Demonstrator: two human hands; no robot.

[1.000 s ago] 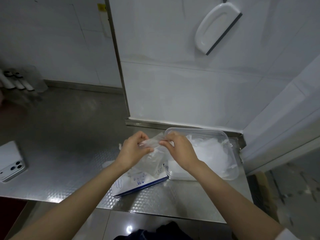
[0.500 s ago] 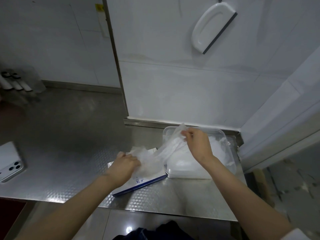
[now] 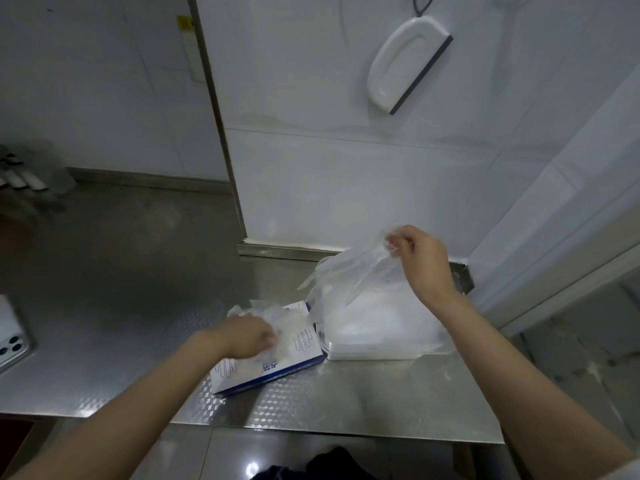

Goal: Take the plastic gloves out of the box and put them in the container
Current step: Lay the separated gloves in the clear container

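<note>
A white and blue glove box [image 3: 277,367] lies on the steel counter. My left hand [image 3: 247,337] rests on its top opening, fingers closed on crumpled clear gloves [image 3: 277,315] sticking out of it. To the right stands a clear plastic container [image 3: 381,353] holding a heap of white gloves. My right hand [image 3: 420,258] is raised above the container, pinching a clear plastic glove [image 3: 346,271] that hangs down over it with its fingers pointing left.
The steel counter [image 3: 121,289] meets a white tiled wall. A white phone [image 3: 10,341] lies at the left edge. A white squeegee [image 3: 405,62] hangs on the wall. Clear items [image 3: 31,168] stand far left. The counter's front edge runs below the box.
My right hand has lifted the glove up and to the right, free of the box and over the container. My left hand stayed on the box opening.
</note>
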